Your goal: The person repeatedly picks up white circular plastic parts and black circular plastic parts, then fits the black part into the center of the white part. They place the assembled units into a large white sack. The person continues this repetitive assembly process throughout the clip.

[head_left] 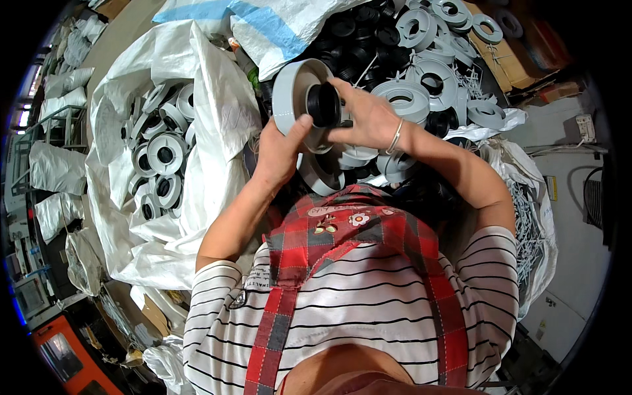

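Note:
My left hand [280, 150] grips the lower rim of a grey plastic reel disc [293, 92], held up on edge in front of me. My right hand [365, 115], with a thin bracelet on the wrist, presses a round black plastic hub [324, 104] into the disc's centre hole. Just below the hands, over my lap, lie more grey reel discs [326, 174].
A big white sack [197, 79] at my left holds several assembled grey reels with black centres [164, 153]. Ahead lies a heap of black hubs [355, 39] and loose grey discs [428, 72]. Cardboard boxes [513, 59] stand at the far right, a blue-striped white bag [270, 23] at the top.

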Demonstrator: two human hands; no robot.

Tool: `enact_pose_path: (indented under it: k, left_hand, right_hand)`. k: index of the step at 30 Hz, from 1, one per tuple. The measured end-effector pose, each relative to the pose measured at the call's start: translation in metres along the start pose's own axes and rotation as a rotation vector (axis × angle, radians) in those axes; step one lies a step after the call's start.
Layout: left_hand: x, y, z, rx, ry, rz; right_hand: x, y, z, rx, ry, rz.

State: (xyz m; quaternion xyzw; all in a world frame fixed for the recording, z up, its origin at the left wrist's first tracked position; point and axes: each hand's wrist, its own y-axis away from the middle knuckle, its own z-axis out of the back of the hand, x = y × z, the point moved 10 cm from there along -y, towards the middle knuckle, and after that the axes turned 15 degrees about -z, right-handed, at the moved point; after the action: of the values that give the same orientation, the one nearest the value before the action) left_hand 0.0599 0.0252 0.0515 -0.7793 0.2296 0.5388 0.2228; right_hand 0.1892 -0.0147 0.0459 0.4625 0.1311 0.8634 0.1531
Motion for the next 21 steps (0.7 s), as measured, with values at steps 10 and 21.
enact_pose_path:
  k: [10,21]
  left_hand:
    - [-0.142,0.010,0.091,-0.331,-1.133,-0.759]
    - [0.065,0.014,-0.092,1.179,-1.228,-0.408]
  right_hand:
    - [0.168,0.222,0.057,-0.434,0.313,1.046]
    - [0.171,0.188,-0.025,-0.036,0.513,0.953]
